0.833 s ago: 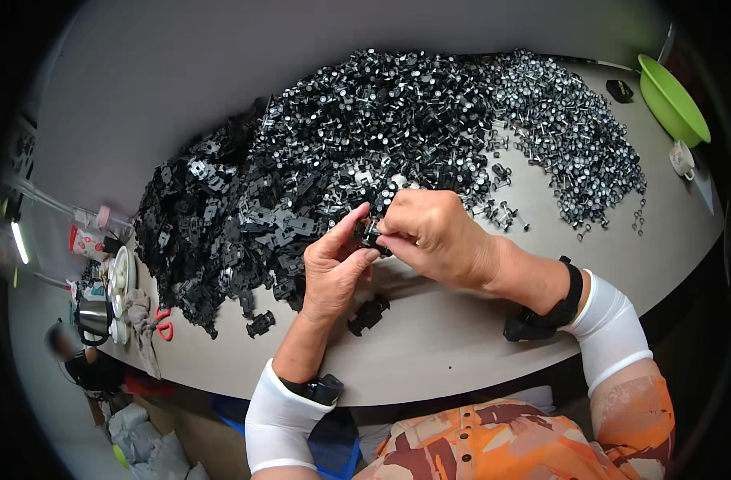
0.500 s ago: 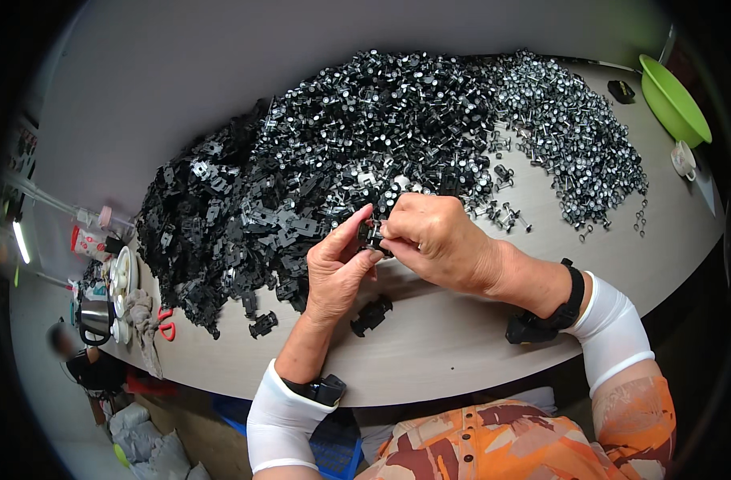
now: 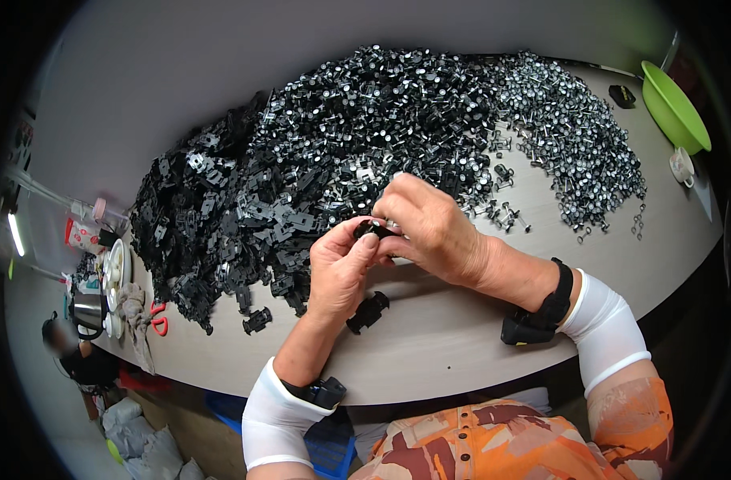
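Hands [image 3: 439, 230] shifted around black part [image 3: 366, 229]; heaped pieces [image 3: 289, 204] crowd beyond.

A small black part [image 3: 378, 230], partly covered by the left fingers [image 3: 361, 251], slants roughly ten to four o'clock.

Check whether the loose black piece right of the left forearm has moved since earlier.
No: the black piece shows no visible shift any way against the dark speck on the table.

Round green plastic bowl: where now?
Head view, upper right: the round green plastic bowl is at the right end of the grey table, just beyond the white ceramic cup.
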Available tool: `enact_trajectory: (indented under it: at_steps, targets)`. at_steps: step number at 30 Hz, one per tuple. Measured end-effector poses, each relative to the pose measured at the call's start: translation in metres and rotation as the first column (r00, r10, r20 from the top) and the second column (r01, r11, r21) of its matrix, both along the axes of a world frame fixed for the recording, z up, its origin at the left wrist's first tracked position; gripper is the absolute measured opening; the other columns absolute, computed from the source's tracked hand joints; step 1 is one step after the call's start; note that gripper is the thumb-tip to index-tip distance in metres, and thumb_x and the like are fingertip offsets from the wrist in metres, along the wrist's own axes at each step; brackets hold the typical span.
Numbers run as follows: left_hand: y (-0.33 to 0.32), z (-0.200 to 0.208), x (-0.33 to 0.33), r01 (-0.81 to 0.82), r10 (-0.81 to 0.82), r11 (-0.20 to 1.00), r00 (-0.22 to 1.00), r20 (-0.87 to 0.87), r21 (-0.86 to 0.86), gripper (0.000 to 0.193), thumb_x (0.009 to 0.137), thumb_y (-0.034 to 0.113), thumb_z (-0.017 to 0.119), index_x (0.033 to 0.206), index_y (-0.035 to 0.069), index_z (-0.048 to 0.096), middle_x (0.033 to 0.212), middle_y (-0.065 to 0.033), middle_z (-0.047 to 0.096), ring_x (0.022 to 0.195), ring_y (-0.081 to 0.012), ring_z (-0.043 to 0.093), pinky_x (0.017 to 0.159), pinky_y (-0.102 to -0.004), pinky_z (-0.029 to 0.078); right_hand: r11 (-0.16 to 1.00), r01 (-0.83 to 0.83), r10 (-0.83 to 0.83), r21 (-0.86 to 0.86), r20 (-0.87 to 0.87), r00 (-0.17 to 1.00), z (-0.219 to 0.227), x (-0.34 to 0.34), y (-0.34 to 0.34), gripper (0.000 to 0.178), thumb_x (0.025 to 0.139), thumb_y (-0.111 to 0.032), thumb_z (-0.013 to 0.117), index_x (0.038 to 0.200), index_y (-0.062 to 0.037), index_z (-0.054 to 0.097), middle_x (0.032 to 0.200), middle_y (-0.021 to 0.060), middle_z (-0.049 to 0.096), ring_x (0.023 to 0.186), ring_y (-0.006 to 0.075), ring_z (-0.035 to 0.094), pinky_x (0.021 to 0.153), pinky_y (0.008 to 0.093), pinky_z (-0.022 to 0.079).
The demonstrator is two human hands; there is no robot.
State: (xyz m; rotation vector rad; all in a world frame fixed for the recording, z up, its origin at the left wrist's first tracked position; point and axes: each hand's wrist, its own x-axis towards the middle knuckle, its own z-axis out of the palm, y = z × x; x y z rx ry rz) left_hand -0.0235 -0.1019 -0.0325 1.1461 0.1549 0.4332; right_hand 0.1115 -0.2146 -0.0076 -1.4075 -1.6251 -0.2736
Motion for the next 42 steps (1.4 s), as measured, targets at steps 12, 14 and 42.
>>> enact_trajectory:
  at_steps: [12,14,42]
  targets:
    - [0.006,0.014,-0.003,-0.233,0.26,0.795,0.965,0.032,0.56,0.01,0.084,0.003,0.063,0.092,-0.002,0.063,0.081,-0.004,0.059,0.06,-0.0067,0.055,0.045,-0.018,0.045,0.867,-0.34,-0.066,-0.363,-0.762,0.644,-0.005,-0.002,-0.003,0.009,0.078,-0.002,0.066,0.083,0.003,0.06,0.071,0.005,0.063,0.062,0.0082,0.059,0.052,0.0224,0.049]
    - [0.024,0.023,-0.006,-0.244,0.288,0.578,0.954,0.085,0.778,0.011,0.086,0.008,0.062,0.09,-0.001,0.065,0.078,-0.0036,0.059,0.06,-0.0053,0.052,0.048,-0.0171,0.043,0.813,-0.351,-0.086,-0.465,-0.692,0.716,0.005,0.005,-0.006,0.007,0.076,-0.001,0.066,0.08,0.0033,0.063,0.07,0.0055,0.063,0.06,0.0085,0.059,0.052,0.0223,0.049]
    - [0.014,0.017,-0.017,-0.119,0.124,0.984,0.992,0.028,-0.133,0.039,0.079,-0.008,0.062,0.116,-0.004,0.051,0.101,-0.0117,0.058,0.073,-0.0144,0.06,0.061,-0.0243,0.052,0.814,-0.561,-0.079,-0.149,-0.986,0.147,0.007,0.0,0.017,0.012,0.087,-0.007,0.06,0.092,0.0038,0.057,0.076,0.0069,0.061,0.061,0.0106,0.062,0.053,0.0221,0.054]
